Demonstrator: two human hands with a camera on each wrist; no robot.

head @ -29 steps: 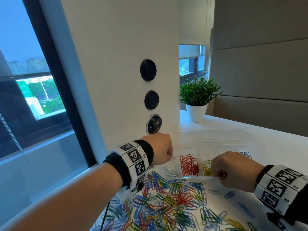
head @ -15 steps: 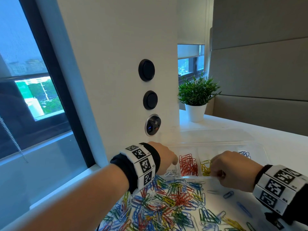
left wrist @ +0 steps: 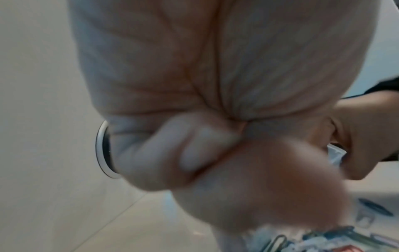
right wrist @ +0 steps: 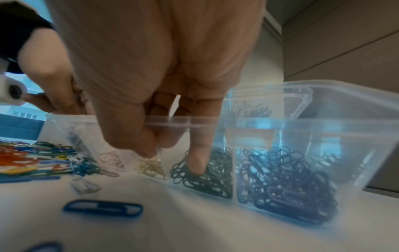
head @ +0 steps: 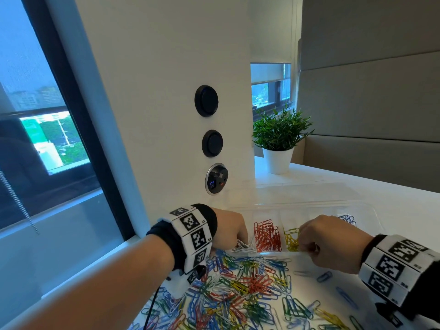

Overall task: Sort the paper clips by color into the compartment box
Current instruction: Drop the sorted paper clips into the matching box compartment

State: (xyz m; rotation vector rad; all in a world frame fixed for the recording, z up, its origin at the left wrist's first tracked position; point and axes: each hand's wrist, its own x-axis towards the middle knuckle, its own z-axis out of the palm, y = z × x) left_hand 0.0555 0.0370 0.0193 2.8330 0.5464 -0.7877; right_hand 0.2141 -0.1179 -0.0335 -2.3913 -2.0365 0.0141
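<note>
A clear compartment box point(head: 366, 208) stands on the white table behind a mixed pile of coloured paper clips point(head: 250, 282). Its sections hold white clips point(head: 242, 246), red clips point(head: 266, 234), yellow clips point(head: 291, 239) and blue clips point(head: 347, 219). Green clips point(right wrist: 205, 180) show only in the right wrist view. My left hand point(head: 229, 231) is low over the white section, fingers curled tight point(left wrist: 205, 153) and seemingly pinching white clips. My right hand point(head: 333, 244) grips the box's front wall point(right wrist: 323, 122), thumb outside and one finger down in the green clips.
A white pillar with black round switches point(head: 206, 101) rises just behind my left hand. A potted plant point(head: 278, 139) stands beyond the box. Single blue clips point(head: 323, 277) lie loose on the table at the right. A window is at the left.
My left hand has dropped from above the box down into the white section. My right hand has stayed on the box's front wall.
</note>
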